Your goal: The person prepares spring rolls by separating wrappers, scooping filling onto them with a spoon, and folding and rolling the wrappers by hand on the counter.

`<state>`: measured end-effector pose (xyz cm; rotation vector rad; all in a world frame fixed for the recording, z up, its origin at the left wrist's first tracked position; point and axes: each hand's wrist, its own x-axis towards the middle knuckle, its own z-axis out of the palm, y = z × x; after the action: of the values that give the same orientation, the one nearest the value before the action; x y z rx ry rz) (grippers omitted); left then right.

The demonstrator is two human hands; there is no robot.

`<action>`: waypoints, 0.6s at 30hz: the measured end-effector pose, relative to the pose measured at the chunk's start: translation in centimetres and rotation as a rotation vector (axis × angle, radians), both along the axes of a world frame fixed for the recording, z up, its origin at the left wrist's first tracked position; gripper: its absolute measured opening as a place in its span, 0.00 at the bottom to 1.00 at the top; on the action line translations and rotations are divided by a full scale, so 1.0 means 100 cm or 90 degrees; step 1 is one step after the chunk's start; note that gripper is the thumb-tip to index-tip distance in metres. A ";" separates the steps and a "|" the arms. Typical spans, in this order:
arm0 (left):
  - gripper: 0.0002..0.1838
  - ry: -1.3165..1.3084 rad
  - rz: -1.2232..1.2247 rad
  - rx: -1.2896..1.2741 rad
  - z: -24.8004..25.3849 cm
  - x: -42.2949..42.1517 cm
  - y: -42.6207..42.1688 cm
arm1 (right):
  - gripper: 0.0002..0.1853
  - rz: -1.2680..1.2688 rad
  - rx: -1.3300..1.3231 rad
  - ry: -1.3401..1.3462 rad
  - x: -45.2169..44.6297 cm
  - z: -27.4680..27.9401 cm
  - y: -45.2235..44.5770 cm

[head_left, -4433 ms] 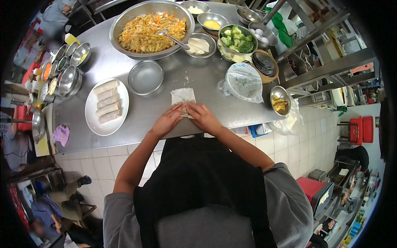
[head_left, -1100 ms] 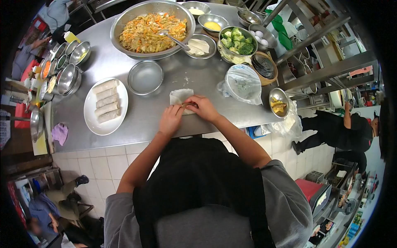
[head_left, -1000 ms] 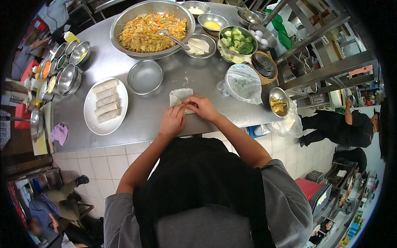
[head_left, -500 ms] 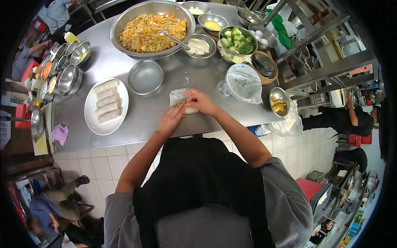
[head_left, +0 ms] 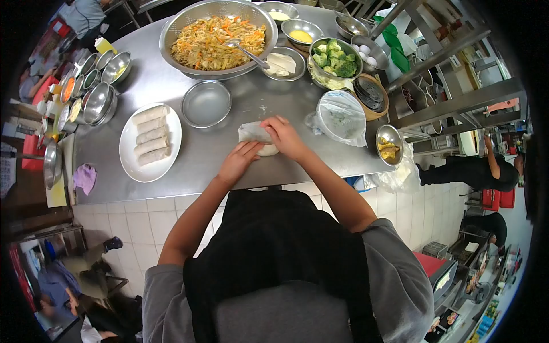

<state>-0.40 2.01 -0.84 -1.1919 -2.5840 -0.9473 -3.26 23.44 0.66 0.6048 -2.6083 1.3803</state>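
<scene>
In front of me on the steel table lies a partly rolled spring roll [head_left: 251,132], its pale, thin wrapper still spread at the far side. My left hand [head_left: 240,160] presses its closed fingers on the near side of the roll. With curled fingers, my right hand [head_left: 285,137] grips the wrapper's right edge; its fingertips are partly hidden. To the left, a white oval plate [head_left: 131,163] carries several finished spring rolls [head_left: 152,133] in a column. Beyond my hands stands a shallow metal bowl [head_left: 206,104].
A large colander [head_left: 269,31] of shredded vegetable filling [head_left: 220,43] with a spoon stands at the back. Bowls of wrappers, yellow liquid, broccoli [head_left: 334,59] and eggs [head_left: 366,54] sit right of it. A plastic-covered bowl [head_left: 341,117] is at right, a purple cloth [head_left: 85,179] at left.
My right hand has moved up and right, apart from my left hand, showing more of the wrapper. My left hand stays on the near side. The view has shifted slightly.
</scene>
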 end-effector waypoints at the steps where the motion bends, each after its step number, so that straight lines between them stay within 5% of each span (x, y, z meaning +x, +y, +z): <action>1: 0.24 -0.005 -0.002 -0.004 0.000 -0.002 0.001 | 0.12 -0.019 0.076 0.044 0.011 0.017 0.003; 8: 0.22 -0.080 -0.026 -0.002 0.006 -0.009 0.000 | 0.25 -0.041 0.286 0.161 0.068 -0.002 -0.003; 18: 0.17 -0.277 -0.047 0.062 0.014 -0.024 0.000 | 0.24 -0.001 0.231 0.129 0.056 -0.017 0.002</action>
<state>-2.78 1.99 0.55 -1.1694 -2.7825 -1.4750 2.36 23.63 -1.07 0.7415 -2.7018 0.7962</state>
